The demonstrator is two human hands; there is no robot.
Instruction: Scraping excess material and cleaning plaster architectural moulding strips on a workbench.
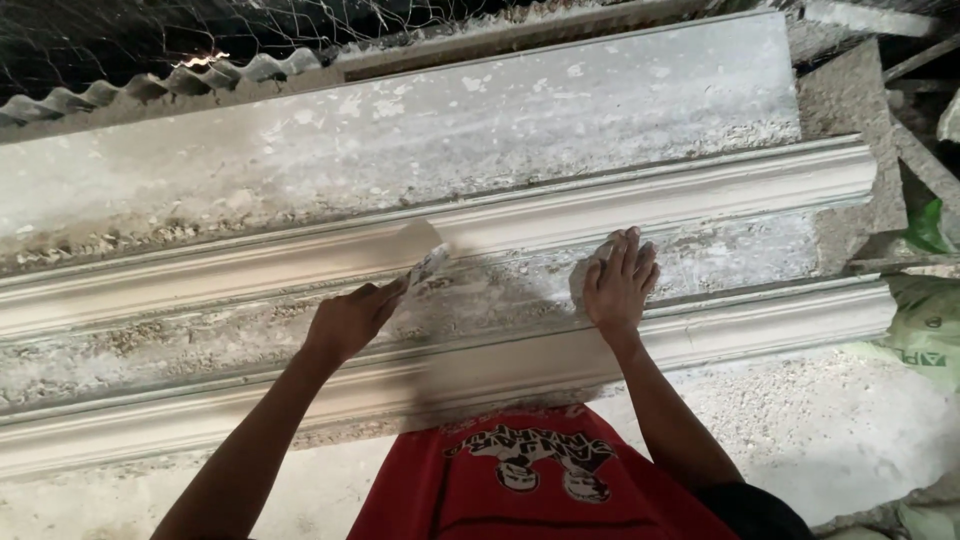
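- Corrugated sheet (150, 85) lies at eleven o'clock, above the long work slab (400, 130).
- Left hand (350, 320), near centre, is clenched around a plaster-caked scraper (425, 262) whose blade touches the upper moulding (700, 190).
- Right hand (620, 280), at two o'clock from the left, is released, resting flat between the upper moulding and the lower moulding (760, 320).
- Green bag (925, 225) sits at three o'clock.
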